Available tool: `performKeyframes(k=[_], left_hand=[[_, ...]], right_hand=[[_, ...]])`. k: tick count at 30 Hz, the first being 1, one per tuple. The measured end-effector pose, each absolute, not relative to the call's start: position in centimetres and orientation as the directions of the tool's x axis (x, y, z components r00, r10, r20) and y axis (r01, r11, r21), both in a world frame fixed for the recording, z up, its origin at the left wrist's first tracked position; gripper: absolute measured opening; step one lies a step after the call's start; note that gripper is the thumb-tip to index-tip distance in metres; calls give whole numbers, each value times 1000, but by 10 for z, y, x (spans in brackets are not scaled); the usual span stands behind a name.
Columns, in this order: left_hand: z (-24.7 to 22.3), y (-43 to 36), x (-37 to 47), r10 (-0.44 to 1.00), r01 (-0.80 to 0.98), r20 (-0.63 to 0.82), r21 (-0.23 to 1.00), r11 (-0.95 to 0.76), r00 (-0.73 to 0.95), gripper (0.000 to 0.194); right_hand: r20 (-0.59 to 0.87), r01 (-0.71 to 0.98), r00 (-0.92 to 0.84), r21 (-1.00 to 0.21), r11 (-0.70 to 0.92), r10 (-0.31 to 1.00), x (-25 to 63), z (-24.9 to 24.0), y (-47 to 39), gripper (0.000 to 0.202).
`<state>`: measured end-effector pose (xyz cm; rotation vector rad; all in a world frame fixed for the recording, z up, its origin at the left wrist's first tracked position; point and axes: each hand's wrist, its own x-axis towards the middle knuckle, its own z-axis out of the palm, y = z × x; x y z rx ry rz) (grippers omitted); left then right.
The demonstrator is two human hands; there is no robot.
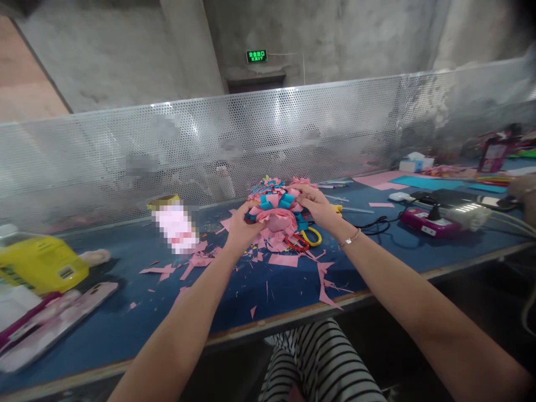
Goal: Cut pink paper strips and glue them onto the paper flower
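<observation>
Mind the loose pink scraps [283,260] on the near desk [142,312], then the red and yellow scissor handles [320,238] just beside the pink-and-blue paper flowers [277,214] at mid-desk. Held with left hand [242,226] and right hand [316,205] curled around opposite sides; probably best cupped lightly, to avoid crushing. Leave the blue sheet [427,182] beyond undisturbed.

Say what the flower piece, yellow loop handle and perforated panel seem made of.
Flower piece: likely matte paper; thin pink and blue strips curl. Yellow loop handle: probably smooth plastic, evenly bright-coloured. Perforated panel: apparently bare metal, given its grey sheen.
</observation>
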<state>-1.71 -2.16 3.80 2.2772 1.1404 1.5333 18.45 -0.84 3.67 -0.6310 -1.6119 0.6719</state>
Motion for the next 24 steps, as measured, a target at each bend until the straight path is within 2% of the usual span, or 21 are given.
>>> performKeyframes(k=[5,15,24], left_hand=[[36,-21,-16,704,449,694,586,-674,150,24],[33,-19,-16,744,385,662,665,-640,91,19],[35,-19,-18,702,474,702,582,-660,115,12]], right_hand=[[683,79,-103,-719,690,723,183,37,-7,23],[697,42,-123,-708,705,706,183,35,-5,22],[732,53,-239,-647,761,638,188,35,-13,30]])
